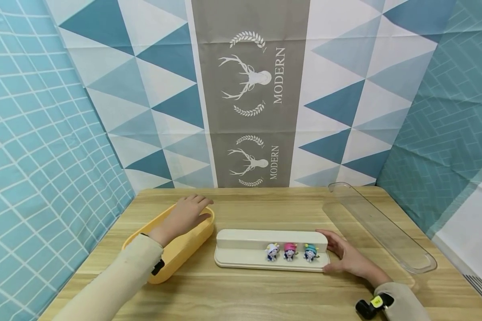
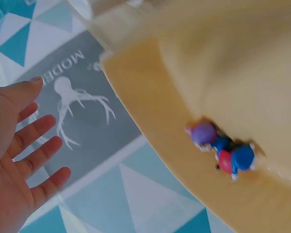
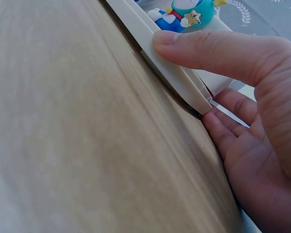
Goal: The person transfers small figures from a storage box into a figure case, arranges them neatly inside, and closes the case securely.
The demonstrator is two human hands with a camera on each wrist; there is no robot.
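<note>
A cream two-tier display stand [image 1: 241, 257] lies on the table. On its lower step, three small figurines stand in a row: one with a white cap [image 1: 272, 252], one pink [image 1: 290, 251], one teal [image 1: 311, 252]. My right hand [image 1: 347, 260] grips the stand's right end, thumb over the front edge [image 3: 177, 65] and fingers round the end. My left hand [image 1: 184, 217], fingers spread and holding nothing, is over the yellow oblong bin [image 1: 190, 256]. Inside the bin, the left wrist view shows a purple-headed figurine [image 2: 205, 135] beside a blue-and-red one [image 2: 237, 158].
A long clear plastic cover [image 1: 381, 227] lies slantwise at the table's right side. Patterned cloth [image 1: 253, 133] hangs right behind the wooden table [image 1: 265, 294], and blue checked cloth [image 1: 44, 147] borders it on the left.
</note>
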